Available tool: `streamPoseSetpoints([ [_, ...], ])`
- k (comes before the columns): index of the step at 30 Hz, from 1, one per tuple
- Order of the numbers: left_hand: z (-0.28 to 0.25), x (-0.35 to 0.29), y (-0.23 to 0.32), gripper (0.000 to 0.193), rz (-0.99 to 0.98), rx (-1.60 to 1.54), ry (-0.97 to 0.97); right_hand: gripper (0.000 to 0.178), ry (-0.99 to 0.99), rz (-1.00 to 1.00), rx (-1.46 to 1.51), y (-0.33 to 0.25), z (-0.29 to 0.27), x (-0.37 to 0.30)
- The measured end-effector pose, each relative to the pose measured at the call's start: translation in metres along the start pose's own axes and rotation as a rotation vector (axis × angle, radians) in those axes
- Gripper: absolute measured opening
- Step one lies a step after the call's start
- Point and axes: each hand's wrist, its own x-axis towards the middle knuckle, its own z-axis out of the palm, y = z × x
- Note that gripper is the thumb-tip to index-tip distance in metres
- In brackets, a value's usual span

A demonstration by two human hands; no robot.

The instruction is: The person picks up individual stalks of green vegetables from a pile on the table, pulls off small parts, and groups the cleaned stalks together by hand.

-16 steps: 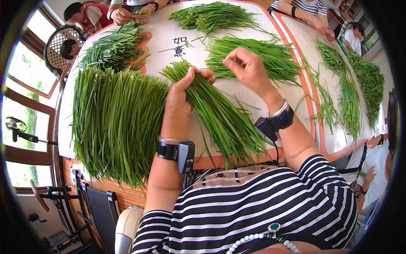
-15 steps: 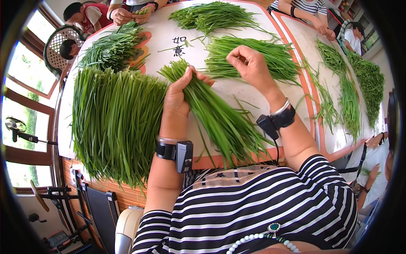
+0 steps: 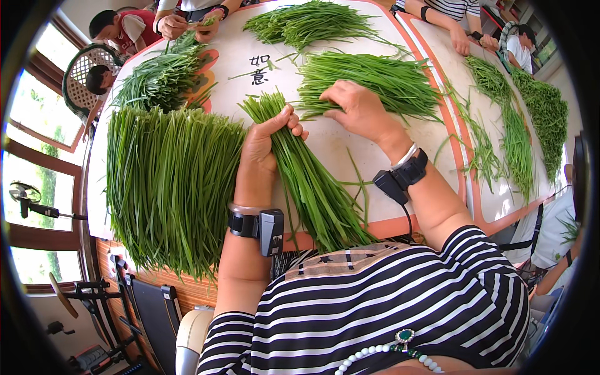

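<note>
A bunch of garlic chives is gripped near its pale cut ends by my left hand; the fingers wrap round it and the long leaves slope down toward me. My right hand hovers at the near left edge of a loose pile of chives. Its fingers are curved, the thumb stands apart from them, and nothing shows between them. Left of my left forearm, a thick stack of chives lies lined up, its leaf ends hanging over the table's near edge.
On the white table with an orange border lie further chive piles, a darker one at far left. A second table on the right bears more greens. Several people sit around. An exercise machine stands at lower left.
My right hand has moved slightly left and down, and its thumb and fingers have parted. The bunch in my left hand is narrower and hangs more steeply.
</note>
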Motion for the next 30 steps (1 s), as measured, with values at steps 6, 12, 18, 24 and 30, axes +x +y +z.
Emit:
streamPoseSetpoints([
  [6, 0.006, 0.002, -0.002, 0.013, 0.014, 0.029, 0.074, 0.006, -0.013, 0.128, 0.06, 0.004, -0.002, 0.003],
  [12, 0.007, 0.003, -0.006, 0.014, 0.021, 0.088, 0.136, 0.007, 0.116, 0.18, 0.203, -0.002, -0.002, 0.008],
  [18, 0.01, 0.004, -0.018, 0.018, 0.121, 0.273, 0.241, 0.005, 0.159, 0.093, 0.306, -0.041, 0.006, 0.007],
  [24, 0.0, 0.006, -0.01, 0.018, 0.105, 0.2, 0.201, 0.01, 0.085, 0.175, 0.379, -0.047, 0.0, 0.002],
  [30, 0.006, -0.015, 0.007, 0.022, 0.246, 0.14, 0.121, 0.021, -0.555, -0.041, 0.645, -0.015, -0.01, 0.004],
])
